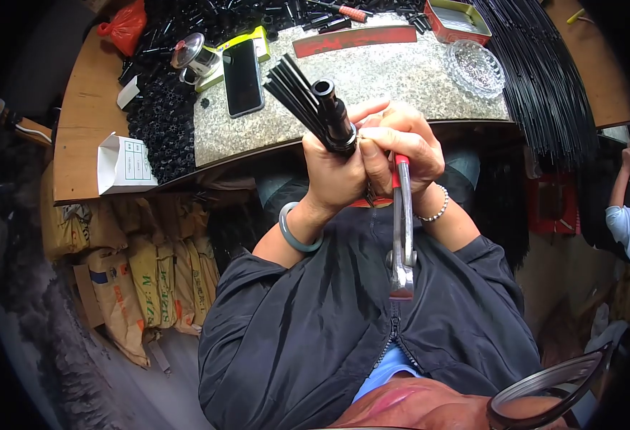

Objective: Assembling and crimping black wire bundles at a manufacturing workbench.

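Stepped cylindrical tube (339,120): black. Slim straight rods (295,94): black. Metal pliers (407,215): silver, red grip (401,162). Flat tabletop slab (379,75): mottled grey.

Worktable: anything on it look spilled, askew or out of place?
Two things, mildly. The open white box sits askew at the table's front-left edge, where it could get knocked off. At the right, the long black rods stick out past the front edge. I see no clear damage.

Own hands (333,179): two
Pliers (398,233): one
Held tube (338,123): one
Held rods (295,94): several, too bunched to count
Bangle (287,231): one
Phone (243,79): one
Dish (494,83): one
Tin (465,37): one
Red bag (126,27): one
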`<move>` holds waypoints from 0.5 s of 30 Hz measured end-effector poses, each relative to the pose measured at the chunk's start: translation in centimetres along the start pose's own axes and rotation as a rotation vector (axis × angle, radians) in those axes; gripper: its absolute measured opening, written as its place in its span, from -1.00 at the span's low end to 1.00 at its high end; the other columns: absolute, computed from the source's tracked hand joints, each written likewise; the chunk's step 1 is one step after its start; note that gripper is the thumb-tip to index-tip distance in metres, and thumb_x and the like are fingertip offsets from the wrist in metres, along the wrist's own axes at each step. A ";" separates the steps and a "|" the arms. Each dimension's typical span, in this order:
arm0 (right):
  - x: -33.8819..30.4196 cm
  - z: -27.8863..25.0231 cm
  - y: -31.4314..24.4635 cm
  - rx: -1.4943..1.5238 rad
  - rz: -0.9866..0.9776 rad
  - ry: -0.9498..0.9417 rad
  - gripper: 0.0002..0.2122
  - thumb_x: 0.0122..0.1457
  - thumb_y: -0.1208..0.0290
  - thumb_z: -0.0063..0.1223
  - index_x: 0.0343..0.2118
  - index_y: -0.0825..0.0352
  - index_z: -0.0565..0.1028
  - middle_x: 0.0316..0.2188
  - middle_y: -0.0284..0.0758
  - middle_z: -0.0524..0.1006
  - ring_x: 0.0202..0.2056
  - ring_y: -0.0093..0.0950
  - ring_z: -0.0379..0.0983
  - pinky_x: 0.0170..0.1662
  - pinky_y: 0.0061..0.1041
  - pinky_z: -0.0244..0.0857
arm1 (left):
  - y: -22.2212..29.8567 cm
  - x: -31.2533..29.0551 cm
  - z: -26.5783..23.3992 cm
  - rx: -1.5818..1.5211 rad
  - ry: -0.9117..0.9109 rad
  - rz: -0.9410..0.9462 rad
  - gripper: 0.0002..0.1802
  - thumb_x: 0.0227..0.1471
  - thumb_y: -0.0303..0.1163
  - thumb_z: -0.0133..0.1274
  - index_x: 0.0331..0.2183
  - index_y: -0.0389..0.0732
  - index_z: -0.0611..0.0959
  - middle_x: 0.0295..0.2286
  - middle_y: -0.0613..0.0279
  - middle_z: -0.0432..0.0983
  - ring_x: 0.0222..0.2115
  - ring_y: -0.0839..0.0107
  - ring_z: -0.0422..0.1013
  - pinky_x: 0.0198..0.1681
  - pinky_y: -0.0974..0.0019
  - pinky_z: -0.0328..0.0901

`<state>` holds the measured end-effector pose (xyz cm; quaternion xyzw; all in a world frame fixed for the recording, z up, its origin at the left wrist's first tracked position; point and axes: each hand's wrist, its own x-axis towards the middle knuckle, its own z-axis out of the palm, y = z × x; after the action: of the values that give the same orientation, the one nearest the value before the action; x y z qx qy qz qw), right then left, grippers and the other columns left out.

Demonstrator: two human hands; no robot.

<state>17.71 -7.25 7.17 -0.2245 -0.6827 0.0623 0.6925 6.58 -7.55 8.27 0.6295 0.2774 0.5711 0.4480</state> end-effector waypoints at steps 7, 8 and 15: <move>0.3 0.1 -0.1 0.020 -0.017 -0.058 -0.83 -0.03 0.65 0.12 -0.34 0.36 0.44 -0.53 -0.31 0.42 -0.53 -0.48 0.34 -0.44 -0.52 0.26 | 0.0 -0.1 -0.3 -0.022 0.025 -0.005 -0.62 0.03 -0.35 0.04 -0.17 -0.43 0.52 -0.40 0.14 0.52 -0.41 0.53 0.42 -0.31 0.49 0.31; 0.3 0.3 -0.2 0.025 -0.008 -0.029 -0.83 -0.03 0.64 0.11 -0.34 0.35 0.44 -0.53 -0.31 0.42 -0.53 -0.49 0.34 -0.44 -0.52 0.26 | -0.1 -0.2 -0.3 -0.022 0.027 0.000 -0.62 0.03 -0.35 0.04 -0.17 -0.43 0.52 -0.40 0.14 0.52 -0.41 0.53 0.42 -0.31 0.49 0.31; 0.1 0.5 0.3 0.026 0.000 0.012 -0.80 -0.12 0.58 0.20 -0.37 0.30 0.48 -0.54 -0.34 0.45 -0.53 -0.48 0.38 -0.47 -0.54 0.22 | -0.4 -0.3 -0.5 -0.080 0.024 -0.030 -0.63 0.02 -0.41 0.03 -0.15 -0.45 0.49 -0.39 0.12 0.52 -0.41 0.53 0.42 -0.31 0.50 0.32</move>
<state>17.33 -6.84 7.13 -0.2159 -0.6777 0.0696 0.6995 6.13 -7.49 7.77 0.5999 0.2694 0.5824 0.4779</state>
